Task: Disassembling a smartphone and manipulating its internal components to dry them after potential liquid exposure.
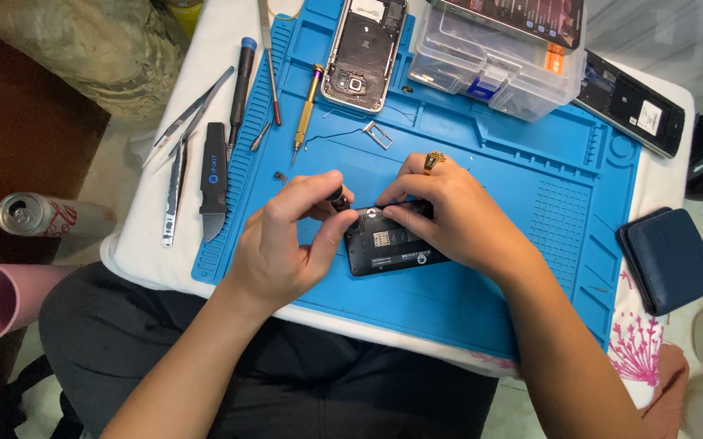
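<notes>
A small black phone (388,248) with its back cover off lies on a blue work mat (481,162). My left hand (286,240) pinches a small dark tool or part at the phone's top left corner, thumb resting on its edge. My right hand (449,211), wearing a gold ring, grips the phone's top edge with its fingertips. What sits under the fingertips is hidden.
An opened silver phone (364,49) lies at the mat's far side beside a clear parts box (490,65). Screwdrivers (307,106), tweezers (185,122) and a black pry tool (213,179) lie left. A black phone (632,102) and a blue case (668,260) sit right; a can (51,219) lies far left.
</notes>
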